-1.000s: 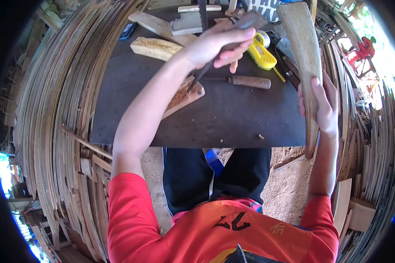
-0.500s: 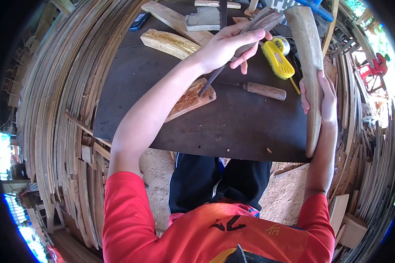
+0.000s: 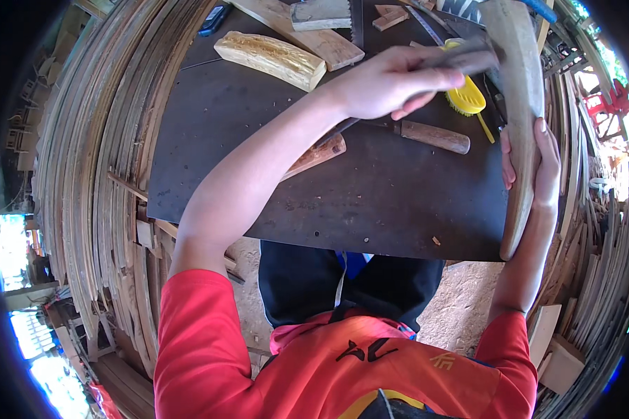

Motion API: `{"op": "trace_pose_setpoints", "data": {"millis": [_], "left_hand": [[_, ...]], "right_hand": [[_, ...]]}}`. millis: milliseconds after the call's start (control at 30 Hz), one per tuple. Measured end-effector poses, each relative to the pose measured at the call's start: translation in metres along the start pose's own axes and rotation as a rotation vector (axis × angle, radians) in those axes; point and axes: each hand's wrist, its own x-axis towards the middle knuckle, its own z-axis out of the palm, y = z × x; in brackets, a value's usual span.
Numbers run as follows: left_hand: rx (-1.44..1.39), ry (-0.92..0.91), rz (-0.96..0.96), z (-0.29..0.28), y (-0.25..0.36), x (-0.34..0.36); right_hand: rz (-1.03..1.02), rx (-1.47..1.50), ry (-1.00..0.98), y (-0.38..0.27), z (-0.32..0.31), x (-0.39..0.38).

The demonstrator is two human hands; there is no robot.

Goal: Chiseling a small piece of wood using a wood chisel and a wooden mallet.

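My left hand (image 3: 388,87) is closed around a tool with a dark wooden handle (image 3: 468,57), blurred by motion, and a narrow dark metal shaft that slants down below the palm. The handle's end meets or overlaps the broad upper part of a long tapered piece of wood (image 3: 521,91); whether they touch I cannot tell. My right hand (image 3: 544,162) grips that piece from the right, holding it upright along the table's right side. Partly hidden under my left wrist lies a brown wood block (image 3: 318,158). Beside it rests another wooden-handled tool (image 3: 435,135).
On the dark table (image 3: 370,202) lie a yellow brush (image 3: 466,98), a pale wood block (image 3: 271,59), a plank (image 3: 332,46), a saw-toothed metal piece (image 3: 321,14) and a blue device (image 3: 214,19). Stacked wood strips (image 3: 112,126) flank the left side.
My left hand has swung the tool's handle rightward and down toward the tapered wood. My right hand and that wood have shifted slightly right. The view has shifted a little.
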Motion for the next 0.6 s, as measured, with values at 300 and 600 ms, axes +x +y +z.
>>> {"op": "trace_pose_setpoints", "data": {"millis": [300, 600], "left_hand": [[0.031, 0.147, 0.025, -0.006, -0.003, -0.002], [0.002, 0.147, -0.015, -0.006, -0.007, 0.001]], "right_hand": [[0.035, -0.034, 0.064, -0.005, -0.011, 0.003], [-0.097, -0.313, 0.014, -0.001, -0.007, -0.007]]}}
